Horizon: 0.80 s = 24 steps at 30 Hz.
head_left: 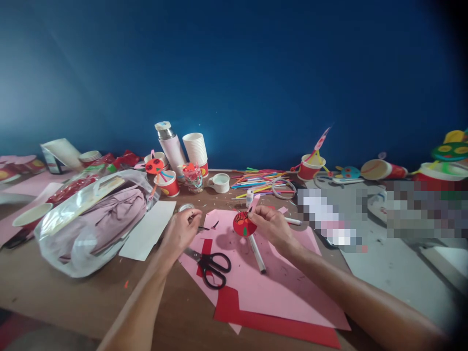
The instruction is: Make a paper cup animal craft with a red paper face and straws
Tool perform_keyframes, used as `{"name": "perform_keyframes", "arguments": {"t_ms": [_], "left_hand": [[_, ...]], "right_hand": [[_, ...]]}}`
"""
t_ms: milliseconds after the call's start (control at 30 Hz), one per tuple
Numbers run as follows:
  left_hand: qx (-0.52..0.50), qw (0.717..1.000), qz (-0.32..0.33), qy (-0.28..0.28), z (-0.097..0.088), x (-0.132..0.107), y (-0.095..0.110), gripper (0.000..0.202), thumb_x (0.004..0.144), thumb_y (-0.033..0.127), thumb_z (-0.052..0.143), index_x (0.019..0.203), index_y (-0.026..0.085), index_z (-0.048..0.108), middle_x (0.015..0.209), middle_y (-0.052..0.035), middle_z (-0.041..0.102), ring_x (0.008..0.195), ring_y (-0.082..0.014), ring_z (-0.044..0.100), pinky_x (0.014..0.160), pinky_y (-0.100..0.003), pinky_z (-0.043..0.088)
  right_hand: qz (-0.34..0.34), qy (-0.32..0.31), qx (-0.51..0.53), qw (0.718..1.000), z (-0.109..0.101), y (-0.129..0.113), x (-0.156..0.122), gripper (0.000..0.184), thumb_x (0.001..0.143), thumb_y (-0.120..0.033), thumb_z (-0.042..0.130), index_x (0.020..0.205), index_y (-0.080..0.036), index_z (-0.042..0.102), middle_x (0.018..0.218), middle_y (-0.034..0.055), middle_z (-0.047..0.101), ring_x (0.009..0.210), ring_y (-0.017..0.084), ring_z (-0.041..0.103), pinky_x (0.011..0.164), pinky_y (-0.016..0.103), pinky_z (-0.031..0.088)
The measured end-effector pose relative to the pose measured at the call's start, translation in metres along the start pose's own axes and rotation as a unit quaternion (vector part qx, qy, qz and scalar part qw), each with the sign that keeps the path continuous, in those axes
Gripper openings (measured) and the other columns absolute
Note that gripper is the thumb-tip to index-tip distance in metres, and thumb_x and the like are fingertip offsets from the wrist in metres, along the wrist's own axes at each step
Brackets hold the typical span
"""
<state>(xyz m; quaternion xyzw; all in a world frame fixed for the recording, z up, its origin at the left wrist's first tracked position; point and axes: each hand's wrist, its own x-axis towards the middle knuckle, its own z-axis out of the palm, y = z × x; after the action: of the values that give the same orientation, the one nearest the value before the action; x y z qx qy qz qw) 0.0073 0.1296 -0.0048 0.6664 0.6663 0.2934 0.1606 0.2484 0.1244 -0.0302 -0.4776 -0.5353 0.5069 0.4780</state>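
My right hand (269,223) pinches a small red paper disc (243,225) decorated with yellow and dark marks, holding it upright above a pink paper sheet (263,273). My left hand (182,229) is curled beside it, fingers pinched on a thin dark sliver I cannot make out. Black-handled scissors (211,265) lie on the pink sheet just below my left hand. A white marker (257,253) lies under the disc.
A red sheet (278,324) lies under the pink one. A plastic bag of cloth (91,219) sits left. Paper cups (195,148), a flask (171,144), coloured straws (258,180) and cup crafts (310,168) line the back by the blue wall.
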Motion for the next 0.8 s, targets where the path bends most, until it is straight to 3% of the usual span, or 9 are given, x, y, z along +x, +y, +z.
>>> {"name": "perform_keyframes", "arguments": {"t_ms": [167,267,467,600,800], "left_hand": [[0.171,0.977,0.015,-0.125,0.003,0.0,0.019,0.032,0.082,0.029,0.036,0.079,0.019,0.066,0.081,-0.0079,0.07,0.076,-0.0199,0.063,0.065,-0.027,0.041],[0.223,0.962,0.015,-0.154,0.004,0.004,0.028,0.038,0.082,0.031,0.032,0.07,0.016,0.065,0.076,-0.0129,0.068,0.072,-0.0243,0.062,0.06,-0.03,0.037],[0.233,0.954,0.002,-0.186,0.016,0.017,0.028,0.035,0.075,0.038,0.04,0.059,0.017,0.063,0.064,-0.0112,0.064,0.059,-0.0212,0.057,0.053,-0.028,0.032],[0.204,0.955,-0.015,-0.216,0.023,0.023,0.024,0.024,0.067,0.028,0.047,0.048,0.017,0.057,0.048,-0.0046,0.057,0.045,-0.0149,0.048,0.048,-0.026,0.029],[0.151,0.964,-0.017,-0.219,0.027,0.025,0.022,0.013,0.058,0.017,0.046,0.046,0.018,0.052,0.043,0.0005,0.05,0.041,-0.0123,0.042,0.044,-0.026,0.024]], "right_hand": [[0.0,-0.016,0.004,1.0,0.001,0.002,-0.002,0.019,0.079,-0.034,0.055,0.069,-0.017,0.054,0.065,-0.0022,0.055,0.061,0.011,0.05,0.059,0.024,0.039],[0.002,-0.032,-0.013,0.999,0.002,0.001,-0.004,0.02,0.079,-0.033,0.054,0.067,-0.017,0.053,0.065,-0.0018,0.057,0.062,0.012,0.053,0.061,0.025,0.04],[0.009,-0.049,-0.021,0.999,0.003,0.003,-0.006,0.02,0.078,-0.033,0.054,0.066,-0.018,0.05,0.062,-0.0022,0.056,0.06,0.012,0.053,0.059,0.025,0.04],[0.002,-0.051,-0.031,0.998,0.003,0.005,-0.006,0.022,0.078,-0.035,0.054,0.064,-0.018,0.048,0.062,-0.0026,0.054,0.06,0.012,0.052,0.059,0.025,0.04],[0.007,-0.056,-0.03,0.998,0.004,0.004,-0.006,0.021,0.077,-0.033,0.054,0.064,-0.018,0.049,0.061,-0.0024,0.055,0.059,0.012,0.053,0.058,0.025,0.04]]}}
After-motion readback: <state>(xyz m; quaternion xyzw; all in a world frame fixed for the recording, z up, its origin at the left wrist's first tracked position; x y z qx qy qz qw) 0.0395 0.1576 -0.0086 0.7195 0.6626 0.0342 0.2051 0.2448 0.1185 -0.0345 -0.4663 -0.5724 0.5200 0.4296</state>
